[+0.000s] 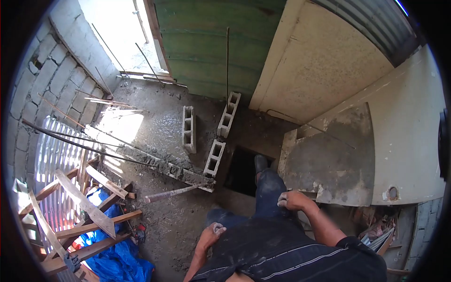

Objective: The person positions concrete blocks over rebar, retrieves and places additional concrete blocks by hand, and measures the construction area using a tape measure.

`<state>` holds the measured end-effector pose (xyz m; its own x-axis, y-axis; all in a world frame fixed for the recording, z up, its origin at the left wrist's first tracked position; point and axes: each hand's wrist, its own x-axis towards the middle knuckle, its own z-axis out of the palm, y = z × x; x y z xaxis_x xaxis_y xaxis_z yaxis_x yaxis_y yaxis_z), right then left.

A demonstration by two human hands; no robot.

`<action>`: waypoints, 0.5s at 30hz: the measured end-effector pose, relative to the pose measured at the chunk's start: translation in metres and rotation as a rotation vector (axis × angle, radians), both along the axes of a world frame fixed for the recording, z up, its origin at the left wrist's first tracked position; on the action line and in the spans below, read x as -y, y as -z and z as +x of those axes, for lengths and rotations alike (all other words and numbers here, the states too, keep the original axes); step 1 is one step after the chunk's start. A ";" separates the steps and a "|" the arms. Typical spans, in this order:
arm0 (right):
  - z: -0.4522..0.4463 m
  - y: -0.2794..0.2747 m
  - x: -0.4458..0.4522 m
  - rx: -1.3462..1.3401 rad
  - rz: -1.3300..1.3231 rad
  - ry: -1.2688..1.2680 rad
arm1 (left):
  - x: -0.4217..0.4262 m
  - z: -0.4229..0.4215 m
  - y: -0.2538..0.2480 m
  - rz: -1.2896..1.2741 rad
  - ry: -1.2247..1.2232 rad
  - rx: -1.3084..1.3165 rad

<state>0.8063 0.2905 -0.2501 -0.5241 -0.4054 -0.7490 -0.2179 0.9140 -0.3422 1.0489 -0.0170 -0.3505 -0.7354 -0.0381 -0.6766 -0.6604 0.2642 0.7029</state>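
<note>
My left hand point(215, 231) rests by my left thigh, its dusty grey fingers curled. My right hand point(290, 200) is at my right thigh with the fingers drawn together against the dark trousers point(268, 192). Whether either hand pinches the cloth is too small to tell. Ahead of me stand three hollow concrete blocks: a near one point(214, 158), a far right one point(229, 114) and a left one point(189, 129). A low block course point(155, 161), topped with rough mortar, runs to the left. A mortar-smeared pole point(171, 193) leans on its near end.
A dark square pit point(238, 176) opens beside my foot. Steel bars rise upright point(228, 61) and slant across the left. Loose timber point(89, 207) and a blue tarp point(117, 258) lie at lower left. A cement-patched panel point(333, 155) stands on the right.
</note>
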 end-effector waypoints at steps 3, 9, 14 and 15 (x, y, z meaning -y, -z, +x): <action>-0.055 0.001 0.024 -0.101 -0.018 0.094 | -0.004 -0.046 0.002 -0.006 -0.081 -0.044; -0.226 0.089 0.068 -0.015 -0.109 0.009 | -0.003 -0.163 0.043 -0.042 -0.311 -0.111; -0.403 0.202 0.133 0.134 -0.069 0.267 | 0.001 -0.250 0.111 -0.156 -0.720 -0.027; -0.431 0.225 0.140 0.136 -0.029 0.368 | 0.003 -0.262 0.128 -0.143 -0.746 0.018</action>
<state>0.3758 0.1508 -0.4749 -0.5352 -0.2311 -0.8125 0.1718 0.9120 -0.3726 0.7874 -0.0195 -0.4789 -0.4694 -0.6094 -0.6390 -0.7106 -0.1690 0.6830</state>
